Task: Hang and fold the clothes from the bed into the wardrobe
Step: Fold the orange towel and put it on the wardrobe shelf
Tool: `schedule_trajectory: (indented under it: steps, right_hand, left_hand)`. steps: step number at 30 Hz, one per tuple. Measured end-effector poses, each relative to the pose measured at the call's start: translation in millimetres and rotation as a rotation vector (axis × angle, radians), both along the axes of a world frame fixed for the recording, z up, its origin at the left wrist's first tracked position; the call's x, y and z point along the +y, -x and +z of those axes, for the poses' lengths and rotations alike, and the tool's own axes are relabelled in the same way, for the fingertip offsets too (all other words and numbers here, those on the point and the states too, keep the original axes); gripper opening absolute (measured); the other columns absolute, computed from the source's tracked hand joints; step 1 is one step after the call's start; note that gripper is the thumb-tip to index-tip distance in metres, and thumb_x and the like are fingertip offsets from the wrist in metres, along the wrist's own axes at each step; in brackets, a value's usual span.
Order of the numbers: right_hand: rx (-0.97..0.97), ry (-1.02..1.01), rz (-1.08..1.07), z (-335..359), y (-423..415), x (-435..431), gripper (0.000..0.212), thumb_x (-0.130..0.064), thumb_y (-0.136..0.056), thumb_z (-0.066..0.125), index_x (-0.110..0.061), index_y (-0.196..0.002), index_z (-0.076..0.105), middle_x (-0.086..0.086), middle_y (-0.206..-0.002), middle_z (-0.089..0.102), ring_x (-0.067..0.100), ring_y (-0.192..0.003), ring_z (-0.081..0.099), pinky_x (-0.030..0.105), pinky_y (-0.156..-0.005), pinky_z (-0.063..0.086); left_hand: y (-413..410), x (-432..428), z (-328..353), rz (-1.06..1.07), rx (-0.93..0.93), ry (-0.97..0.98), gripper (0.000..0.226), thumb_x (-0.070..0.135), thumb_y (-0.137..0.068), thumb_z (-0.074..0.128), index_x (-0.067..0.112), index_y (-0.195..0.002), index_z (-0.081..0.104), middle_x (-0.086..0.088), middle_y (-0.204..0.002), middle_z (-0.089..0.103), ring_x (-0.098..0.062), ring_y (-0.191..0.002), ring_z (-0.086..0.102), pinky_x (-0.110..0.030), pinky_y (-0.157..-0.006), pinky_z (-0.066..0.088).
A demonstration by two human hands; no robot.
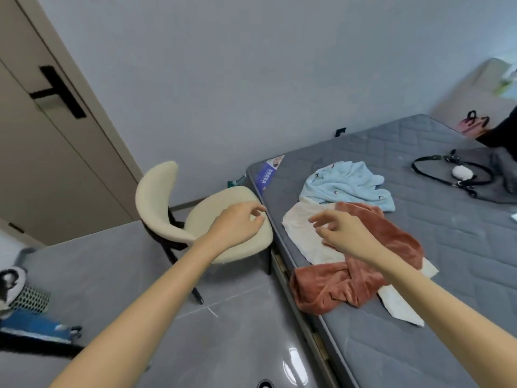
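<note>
Hovering the left hand (240, 222) over the seat of a cream upholstered chair with black legs (156, 197), fingers loosely curled and gripping nothing. Holding the right hand (344, 233) low over the pile of clothes, thumb and fingers loosely bent and likewise gripping nothing; not managing to tell whether the fingertips are touching cloth. Holding the two hands apart, with the near edge of the bare grey quilted mattress (461, 247) running between them. Looking down on three crumpled garments heaped together near that edge: finding a thin cream garment (305, 233) directly under the right hand, spotting a rust-red velvety garment (330, 289) lying across it and trailing toward six o'clock, and seeing a pale blue fleecy garment (347, 186) touching the cream one at twelve o'clock from the hand. Noticing a black looped strap with a white round piece (461, 173) well apart from the pile, at two o'clock on the mattress. Catching a small pink bag (472, 126) beyond the far end of the bed, further out at two o'clock. Looking across a glossy grey tiled floor (229, 331) at seven o'clock, and up to a beige door with a black handle (56, 163) at ten o'clock, past the chair
</note>
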State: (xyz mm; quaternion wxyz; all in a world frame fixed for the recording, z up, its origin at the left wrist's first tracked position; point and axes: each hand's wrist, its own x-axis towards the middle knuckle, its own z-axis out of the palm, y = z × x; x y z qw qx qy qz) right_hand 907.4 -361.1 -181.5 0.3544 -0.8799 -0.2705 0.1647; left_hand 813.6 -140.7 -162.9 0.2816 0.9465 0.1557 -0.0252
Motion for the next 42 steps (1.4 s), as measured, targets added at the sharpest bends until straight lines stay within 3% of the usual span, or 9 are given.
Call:
schedule_trajectory:
  steps: [2, 9, 12, 18, 21, 31, 36, 39, 42]
  right_hand:
    - [0.064, 0.043, -0.073, -15.6, -12.1, -12.1, 0.022, -0.016, -0.089, 0.059, -0.024, -0.108, 0.069, -0.009, -0.106, 0.069, 0.007, -0.090, 0.064, 0.026, -0.085, 0.050]
    - [0.213, 0.103, -0.284, -80.2, -58.3, -46.5, 0.024, -0.015, -0.088, 0.059, -0.028, -0.106, 0.068, -0.015, -0.105, 0.063, 0.004, -0.098, 0.055, 0.020, -0.084, 0.040]
    - [0.295, 0.144, -0.359, -119.7, -87.6, -56.4, 0.024, -0.017, -0.087, 0.059, -0.025, -0.108, 0.069, -0.007, -0.110, 0.067, 0.013, -0.104, 0.059, 0.031, -0.092, 0.046]
    - [0.442, 0.180, -0.471, -211.5, -157.7, -70.4, 0.025, -0.010, -0.087, 0.058, -0.013, -0.111, 0.066, 0.002, -0.115, 0.067, 0.016, -0.108, 0.059, 0.019, -0.081, 0.038]
    - [0.505, 0.265, -0.530, -254.1, -191.5, -82.4, 0.029, -0.012, -0.087, 0.058, -0.011, -0.115, 0.063, 0.013, -0.120, 0.062, 0.026, -0.110, 0.057, 0.029, -0.089, 0.042]
    - [0.654, 0.513, -0.560, -372.4, -240.8, -115.5, 0.065, -0.018, -0.087, 0.055, -0.030, -0.147, 0.033, 0.011, -0.157, 0.020, 0.042, -0.138, 0.023, 0.044, -0.112, 0.024]
    - [0.640, 0.613, -0.471, -413.7, -244.7, -125.1, 0.081, -0.026, -0.087, 0.061, -0.035, -0.152, 0.014, 0.013, -0.154, 0.021, 0.045, -0.131, 0.031, 0.047, -0.105, 0.033]
    - [0.542, 0.637, -0.425, -426.7, -243.8, -133.4, 0.081, -0.026, -0.087, 0.063, -0.036, -0.151, 0.014, 0.013, -0.148, 0.031, 0.040, -0.131, 0.031, 0.047, -0.105, 0.035]
    - [0.531, 0.587, -0.448, -433.7, -244.0, -141.8, 0.075, -0.028, -0.088, 0.061, -0.038, -0.150, 0.020, 0.013, -0.147, 0.032, 0.040, -0.133, 0.029, 0.045, -0.108, 0.031]
  left_hand:
    - [-23.0, -6.5, -15.4, -0.045, 0.036, 0.029, 0.031, 0.031, -0.095, 0.050, 0.027, -0.124, 0.060, 0.008, -0.120, 0.064, -0.016, -0.105, 0.060, -0.031, -0.090, 0.046]
    - [-103.1, -31.9, -78.5, -0.175, 0.183, 0.067, 0.035, 0.029, -0.095, 0.049, 0.024, -0.128, 0.058, 0.005, -0.120, 0.063, -0.020, -0.107, 0.059, -0.037, -0.096, 0.046]
    - [-140.8, -40.3, -112.4, -0.213, 0.245, 0.087, 0.035, 0.026, -0.094, 0.049, 0.022, -0.128, 0.058, 0.003, -0.119, 0.064, -0.020, -0.110, 0.058, -0.035, -0.096, 0.045]
    - [-225.5, -56.2, -190.6, -0.181, 0.390, 0.150, 0.037, 0.023, -0.093, 0.045, 0.022, -0.129, 0.055, 0.005, -0.114, 0.064, -0.019, -0.109, 0.057, -0.030, -0.089, 0.045]
    - [-264.9, -64.9, -229.3, -0.153, 0.465, 0.225, 0.039, 0.024, -0.095, 0.043, 0.023, -0.133, 0.049, 0.008, -0.110, 0.061, -0.015, -0.108, 0.055, -0.032, -0.091, 0.045]
    - [-330.4, -95.5, -377.7, -0.142, 0.665, 0.329, 0.061, 0.023, -0.096, 0.048, 0.020, -0.151, 0.022, -0.010, -0.147, 0.038, -0.025, -0.122, 0.049, -0.028, -0.089, 0.038]
    - [-351.9, -115.5, -436.3, -0.238, 0.627, 0.320, 0.085, 0.018, -0.090, 0.057, 0.028, -0.154, 0.003, -0.009, -0.155, 0.024, -0.023, -0.136, 0.034, -0.032, -0.100, 0.037]
    - [-369.3, -128.4, -456.0, -0.133, 0.521, 0.484, 0.101, 0.025, -0.082, 0.073, 0.028, -0.153, 0.002, -0.006, -0.155, 0.023, -0.021, -0.140, 0.028, -0.038, -0.112, 0.031]
    - [-389.3, -139.5, -465.8, 0.177, 0.504, 0.669, 0.102, 0.046, -0.074, 0.078, 0.021, -0.151, 0.015, -0.001, -0.151, 0.033, -0.019, -0.137, 0.036, -0.039, -0.114, 0.031]
